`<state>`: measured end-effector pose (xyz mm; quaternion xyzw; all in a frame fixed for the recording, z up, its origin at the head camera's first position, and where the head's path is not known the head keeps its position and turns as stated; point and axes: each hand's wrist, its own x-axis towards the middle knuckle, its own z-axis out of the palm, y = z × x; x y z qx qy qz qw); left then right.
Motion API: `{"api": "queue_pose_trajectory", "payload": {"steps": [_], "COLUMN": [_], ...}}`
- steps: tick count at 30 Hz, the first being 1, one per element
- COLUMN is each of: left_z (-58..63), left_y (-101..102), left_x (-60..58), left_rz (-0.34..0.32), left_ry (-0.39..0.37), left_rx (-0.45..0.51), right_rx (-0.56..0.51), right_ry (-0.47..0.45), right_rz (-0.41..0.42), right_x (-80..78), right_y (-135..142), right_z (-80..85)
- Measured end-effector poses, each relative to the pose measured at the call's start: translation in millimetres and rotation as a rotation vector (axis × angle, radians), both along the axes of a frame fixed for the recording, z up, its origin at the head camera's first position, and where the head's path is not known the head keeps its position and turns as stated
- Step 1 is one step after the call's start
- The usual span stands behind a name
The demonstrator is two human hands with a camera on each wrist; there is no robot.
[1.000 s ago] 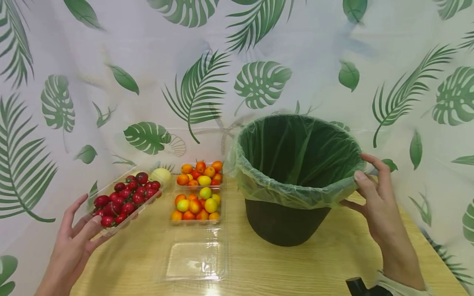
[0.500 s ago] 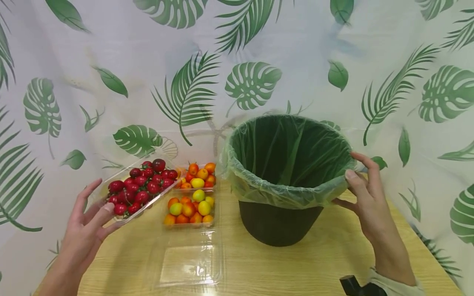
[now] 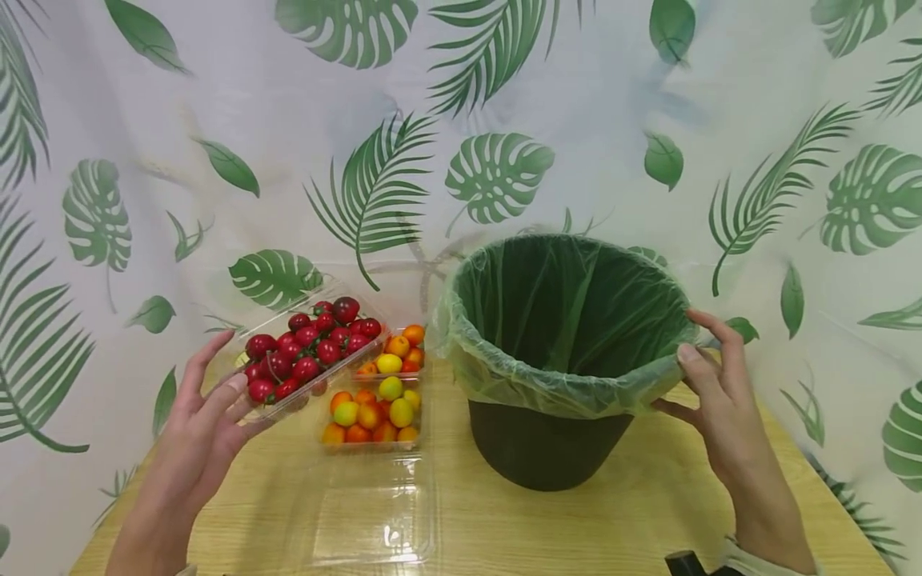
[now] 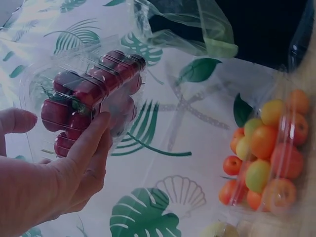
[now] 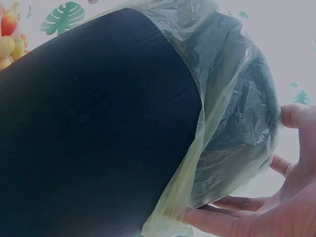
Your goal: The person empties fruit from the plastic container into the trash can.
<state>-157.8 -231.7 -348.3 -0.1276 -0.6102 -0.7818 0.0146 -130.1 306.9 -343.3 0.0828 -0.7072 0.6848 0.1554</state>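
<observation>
In the head view my left hand (image 3: 190, 428) grips the near-left end of a clear plastic box of red cherry tomatoes (image 3: 306, 348). The box is raised and tilted, overlapping the rear box of orange and yellow fruit (image 3: 403, 352). In the left wrist view, thumb and fingers sit on opposite sides of the tomato box (image 4: 89, 94). My right hand (image 3: 727, 408) holds the right side of the rim of a black trash can (image 3: 547, 448) lined with a thin green bag (image 3: 519, 376). The right wrist view shows fingers and thumb spread around the bagged rim (image 5: 237, 113).
A second box of orange and yellow fruit (image 3: 370, 416) stands in front of the rear one. Its clear open lid (image 3: 370, 512) lies on the wooden table (image 3: 547, 536) nearer me. A leaf-patterned sheet (image 3: 576, 96) hangs behind the table.
My left hand has lifted the tomato box and moved it right, from beside the fruit boxes to partly over the rear one. My right hand stays at the trash can's rim.
</observation>
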Motion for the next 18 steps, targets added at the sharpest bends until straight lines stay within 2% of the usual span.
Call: {"api": "queue_pose_trajectory", "payload": {"steps": [13, 18], "left_z": [31.1, 43.1], "left_y": [27.5, 38.5], "left_x": [-7.1, -10.6], "left_rz": [-0.051, -0.043], "left_ry": [0.013, 0.021], "left_rx": [0.033, 0.018], "right_rx": [-0.002, -0.004], "right_ry": [-0.007, 0.005], "right_rz": [0.008, 0.014], "right_x": [2.0, 1.1], "right_y": [1.2, 0.6], "right_z": [-1.7, -1.3]}}
